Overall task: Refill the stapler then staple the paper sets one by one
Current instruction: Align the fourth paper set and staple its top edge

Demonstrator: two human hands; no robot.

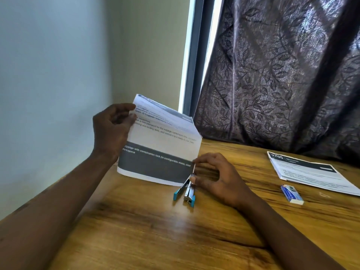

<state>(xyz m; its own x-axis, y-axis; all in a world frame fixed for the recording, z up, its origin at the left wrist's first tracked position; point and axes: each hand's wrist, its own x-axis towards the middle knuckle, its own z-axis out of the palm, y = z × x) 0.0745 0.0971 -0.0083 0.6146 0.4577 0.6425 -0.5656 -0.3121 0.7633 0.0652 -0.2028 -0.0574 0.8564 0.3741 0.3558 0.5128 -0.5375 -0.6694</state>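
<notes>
1. Forearms reach in over the near edge of the table (136,230) towards its far left part.
2. Left hand (111,129) pinches the paper set (161,145) at its upper left edge between thumb and curled fingers, holding it upright, probably to keep the sheets square.
3. Right hand (216,176) curls thumb and forefinger onto the set's lower right corner and the joined end of the stapler (187,190), which lies splayed in a V; likely it is guiding the corner in.
4. By the right edge, a second paper set (311,172) and a small box (292,193) lie out of the way.
</notes>
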